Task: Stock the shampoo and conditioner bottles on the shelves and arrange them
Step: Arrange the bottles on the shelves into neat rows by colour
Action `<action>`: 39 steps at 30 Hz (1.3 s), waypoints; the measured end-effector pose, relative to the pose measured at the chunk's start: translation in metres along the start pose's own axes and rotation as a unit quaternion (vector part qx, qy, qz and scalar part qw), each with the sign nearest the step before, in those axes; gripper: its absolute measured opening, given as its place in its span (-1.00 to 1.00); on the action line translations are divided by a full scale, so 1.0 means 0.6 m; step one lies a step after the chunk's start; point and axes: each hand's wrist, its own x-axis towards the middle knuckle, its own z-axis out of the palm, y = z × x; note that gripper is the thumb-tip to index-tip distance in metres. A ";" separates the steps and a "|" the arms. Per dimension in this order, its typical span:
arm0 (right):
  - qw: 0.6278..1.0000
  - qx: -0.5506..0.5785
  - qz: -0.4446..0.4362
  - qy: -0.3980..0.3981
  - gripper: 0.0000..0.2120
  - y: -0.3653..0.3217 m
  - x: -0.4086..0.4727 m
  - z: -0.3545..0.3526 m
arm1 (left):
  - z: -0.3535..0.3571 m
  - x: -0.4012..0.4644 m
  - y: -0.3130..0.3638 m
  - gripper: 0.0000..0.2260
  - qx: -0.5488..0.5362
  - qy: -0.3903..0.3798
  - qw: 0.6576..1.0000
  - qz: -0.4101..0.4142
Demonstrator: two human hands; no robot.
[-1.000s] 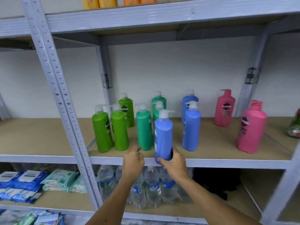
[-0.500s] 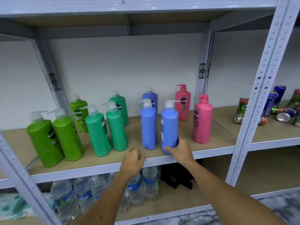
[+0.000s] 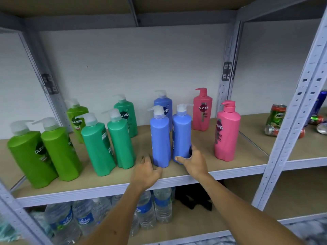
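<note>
The blue Sunsilk pump bottle (image 3: 181, 133) stands upright at the shelf's (image 3: 230, 171) front edge, against its blue twin (image 3: 160, 138). The right hand (image 3: 193, 160) cups its base, thumb and fingers round it; the left hand (image 3: 146, 171) rests loosely curled, holding nothing. This looks like the arranging step: next, let go and square the row.

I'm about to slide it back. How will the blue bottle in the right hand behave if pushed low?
The blue bottle is tall on a narrow base, so a high push may tip it; low, where the right hand grips, it probably slides. Its smooth plastic looks rigid but possibly slippery. It may knock the neighbouring blue bottle.
</note>
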 end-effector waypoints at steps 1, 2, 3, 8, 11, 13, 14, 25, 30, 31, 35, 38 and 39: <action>1.000 -0.008 0.002 -0.002 -0.37 0.002 -0.002 -0.002 | 0.002 -0.001 0.000 -0.58 0.017 0.005 1.000 0.011; 1.000 -0.019 0.002 -0.005 -0.37 0.003 -0.006 -0.004 | 0.004 -0.002 0.000 -0.51 0.037 0.005 0.999 0.024; 1.000 -0.030 0.007 -0.006 -0.35 0.006 -0.010 -0.007 | 0.005 -0.002 0.001 -0.40 0.059 0.001 0.998 0.034; 0.997 -0.051 -0.030 0.055 -0.39 0.031 -0.061 -0.061 | 0.010 -0.002 0.002 -0.17 0.129 -0.024 0.991 0.036; 0.978 -0.042 -0.076 0.190 -0.56 0.043 -0.082 -0.129 | 0.016 -0.004 0.002 -0.18 0.157 -0.038 0.986 0.031; 0.964 -0.017 -0.046 0.261 -0.48 0.045 -0.067 -0.180 | 0.019 -0.003 0.001 -0.19 0.178 -0.046 0.982 0.032; 0.963 -0.012 -0.020 0.268 -0.39 0.045 -0.053 -0.203 | 0.019 -0.003 0.001 -0.20 0.187 -0.046 0.981 0.034; 0.991 -0.031 0.104 0.083 -0.13 0.062 0.030 -0.228 | 0.017 -0.004 0.004 -0.18 0.210 -0.051 0.976 0.033; 0.986 0.057 0.129 0.084 -0.23 0.081 0.029 -0.242 | 0.026 0.003 -0.005 -0.13 0.216 -0.034 0.975 0.041; 0.984 0.063 0.133 0.098 -0.25 0.086 0.030 -0.245 | 0.026 0.003 -0.005 -0.13 0.218 -0.033 0.974 0.042; 0.977 0.019 0.146 0.156 -0.20 0.080 0.040 -0.237 | 0.026 0.003 -0.004 -0.10 0.218 -0.033 0.975 0.042; 0.981 -0.008 0.131 0.141 -0.04 0.069 0.050 -0.228 | 0.025 0.003 -0.005 -0.07 0.211 -0.034 0.976 0.040; 0.981 -0.021 0.129 0.142 0.01 0.065 0.052 -0.226 | 0.024 0.002 -0.005 -0.07 0.212 -0.033 0.976 0.041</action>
